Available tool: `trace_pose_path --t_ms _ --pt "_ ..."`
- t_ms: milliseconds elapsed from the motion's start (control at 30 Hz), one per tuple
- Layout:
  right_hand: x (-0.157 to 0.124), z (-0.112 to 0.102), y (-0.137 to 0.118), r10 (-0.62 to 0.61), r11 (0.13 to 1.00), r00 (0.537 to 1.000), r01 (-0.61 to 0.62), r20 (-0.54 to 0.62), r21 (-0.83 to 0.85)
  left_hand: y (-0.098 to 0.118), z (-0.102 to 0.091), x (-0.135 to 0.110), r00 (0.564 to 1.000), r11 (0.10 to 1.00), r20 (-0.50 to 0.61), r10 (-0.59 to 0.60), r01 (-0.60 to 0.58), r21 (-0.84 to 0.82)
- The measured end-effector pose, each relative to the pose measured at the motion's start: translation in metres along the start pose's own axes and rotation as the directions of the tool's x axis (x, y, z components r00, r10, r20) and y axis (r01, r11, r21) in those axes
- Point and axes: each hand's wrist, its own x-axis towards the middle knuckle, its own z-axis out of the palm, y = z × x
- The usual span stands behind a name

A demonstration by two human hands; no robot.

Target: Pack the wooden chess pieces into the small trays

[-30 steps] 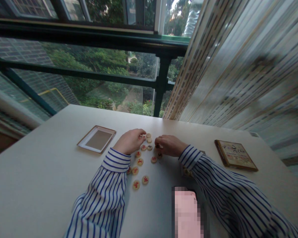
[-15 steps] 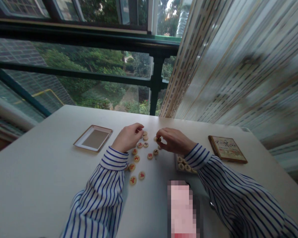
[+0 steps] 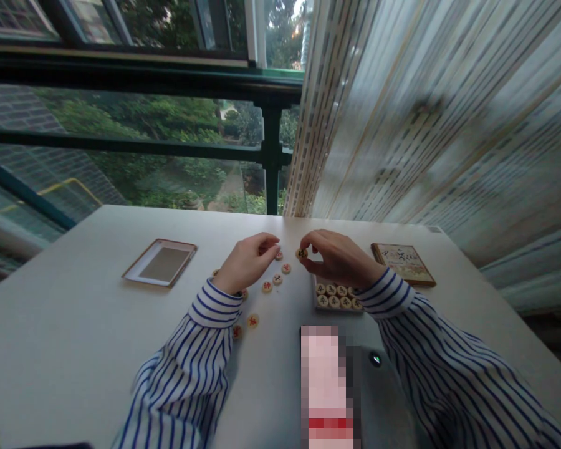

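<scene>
My right hand (image 3: 333, 254) pinches a round Chinese chess piece (image 3: 302, 253) with a dark character between thumb and fingertips, raised beyond the box of pieces. That open box (image 3: 339, 310) has rows of dark-lettered pieces in it and is partly covered by my right hand and sleeve. My left hand (image 3: 249, 259) is over the loose pieces, its thumb and index finger slightly apart. A red-lettered piece (image 3: 279, 255) lies right at its thumb tip; I cannot tell whether they touch. More loose pieces (image 3: 267, 287) lie nearby, some half hidden by my left hand.
A shallow tray-like lid (image 3: 183, 274) lies at the left of the white table (image 3: 75, 324). At the right is a flat decorated box or board (image 3: 406, 265). A blurred-out phone-like object (image 3: 325, 380) is in front. Window railing (image 3: 272, 162) and curtain (image 3: 355, 125) stand behind.
The view has turned a little to the right. My right hand has moved right with the chess piece, uncovering more of the box. My left hand has shifted right over the loose pieces.
</scene>
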Motion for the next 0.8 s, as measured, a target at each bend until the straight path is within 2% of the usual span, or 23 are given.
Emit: trace_pose_path --t_ms 133,267,400,800 --pt "-0.012 -0.006 0.001 0.022 1.000 1.000 -0.021 -0.019 0.011 0.009 0.012 0.000 0.999 0.996 0.045 0.011 -0.007 -0.084" --pt "-0.023 -0.010 0.001 0.042 0.999 0.999 -0.042 -0.025 0.015 0.023 0.022 0.000 0.991 0.978 0.134 -0.030 0.057 -0.201" --pt "-0.030 -0.012 0.000 0.059 0.998 0.998 -0.058 -0.033 0.032 0.035 0.028 0.002 0.984 0.969 0.175 -0.020 0.062 -0.238" --pt "-0.045 -0.017 0.000 0.102 0.994 0.992 -0.098 -0.075 0.052 0.043 0.052 0.011 0.963 0.906 0.266 -0.046 0.152 -0.394"
